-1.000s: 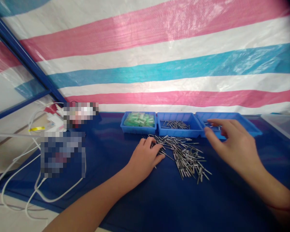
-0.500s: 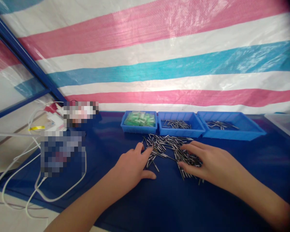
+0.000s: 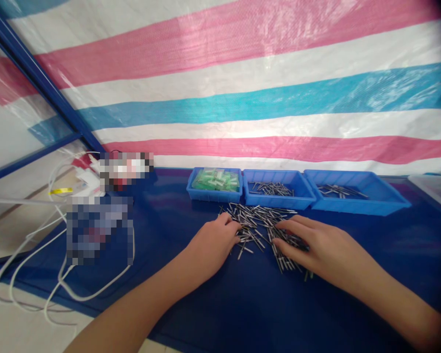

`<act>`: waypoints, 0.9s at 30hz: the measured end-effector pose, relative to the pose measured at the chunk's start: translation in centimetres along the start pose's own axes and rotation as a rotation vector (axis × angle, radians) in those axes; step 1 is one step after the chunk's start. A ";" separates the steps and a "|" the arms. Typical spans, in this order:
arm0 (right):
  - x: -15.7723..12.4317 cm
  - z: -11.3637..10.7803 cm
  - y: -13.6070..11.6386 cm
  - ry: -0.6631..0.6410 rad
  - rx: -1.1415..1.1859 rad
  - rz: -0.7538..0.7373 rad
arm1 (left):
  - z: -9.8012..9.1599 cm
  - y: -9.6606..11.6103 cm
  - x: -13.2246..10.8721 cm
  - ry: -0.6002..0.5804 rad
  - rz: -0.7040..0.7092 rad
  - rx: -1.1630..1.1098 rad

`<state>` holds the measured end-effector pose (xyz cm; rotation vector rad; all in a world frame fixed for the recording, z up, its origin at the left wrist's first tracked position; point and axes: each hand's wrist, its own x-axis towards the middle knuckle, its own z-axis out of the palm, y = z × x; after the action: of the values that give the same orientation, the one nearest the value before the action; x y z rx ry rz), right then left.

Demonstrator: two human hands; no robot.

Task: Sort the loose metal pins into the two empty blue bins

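A pile of slim metal rods that look like drill bits (image 3: 255, 223) lies on the blue tabletop (image 3: 235, 304). At its left edge, my left hand (image 3: 215, 245) touches the rods with bent fingers, thumb drawn in near the index finger. No rod shows lifted in it. Over the right part of the pile rests my right hand (image 3: 316, 245), thumb and fingers apart, partly covering the rods beneath. Some rods there lie roughly side by side, while those in the middle point in many directions.
Behind the pile stand a blue bin (image 3: 215, 196) with green-and-white packets (image 3: 216, 180), a second blue bin (image 3: 279, 201) and a wider third bin (image 3: 363, 206), both holding similar rods. White cables (image 3: 91, 294) loop across the left side. A striped sheet (image 3: 242, 108) hangs behind.
My left thumb has moved in toward the fingers, and the loose rods beside it have shifted right toward the pile. My right hand keeps nearly the same pose. The view has shifted slightly.
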<state>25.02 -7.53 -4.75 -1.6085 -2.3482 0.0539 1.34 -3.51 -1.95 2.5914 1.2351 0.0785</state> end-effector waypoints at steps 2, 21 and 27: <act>0.0 -0.1 -0.2 0.011 0.001 -0.003 | 0.1 0.1 0.2 0.007 0.006 0.009; -0.4 0.5 -3.7 0.278 0.724 0.151 | 0.4 2.8 -0.1 0.303 0.114 -0.523; -0.5 0.4 -4.1 0.383 0.887 0.215 | 1.4 2.9 0.0 0.330 0.078 -0.668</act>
<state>21.34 -9.46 -4.41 -1.2419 -1.5026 0.6641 3.78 -5.54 -2.52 2.0748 0.9741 0.8128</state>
